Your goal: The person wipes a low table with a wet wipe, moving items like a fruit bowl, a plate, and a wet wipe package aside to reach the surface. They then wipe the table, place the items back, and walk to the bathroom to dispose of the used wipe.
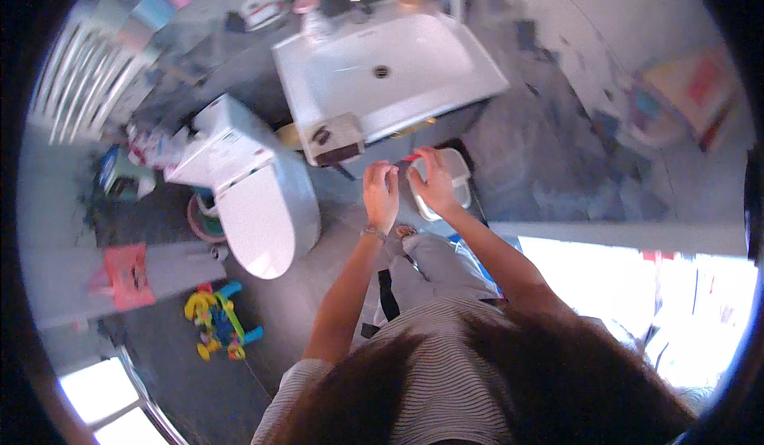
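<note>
My left hand (pixel 381 197) and my right hand (pixel 434 182) are held close together in front of me, just short of the white sink (pixel 334 87). A small blurred object, red and dark (pixel 410 159), spans the gap between them. Its red end meets my right fingertips. The dark end reaches towards my left fingertips, which are bunched together; whether they grip it is unclear. A beaded bracelet (pixel 373 232) circles my left wrist. Below my right hand stands a whitish bin (pixel 459 167), partly hidden by that hand.
A beige box (pixel 343 131) rests on the sink's near left corner. A pump bottle (pixel 313 20) stands by the faucet (pixel 359 4). To the left are a white toilet (pixel 256 224), a colourful toy walker (pixel 221 322) on the floor and a pink bag (pixel 129 276).
</note>
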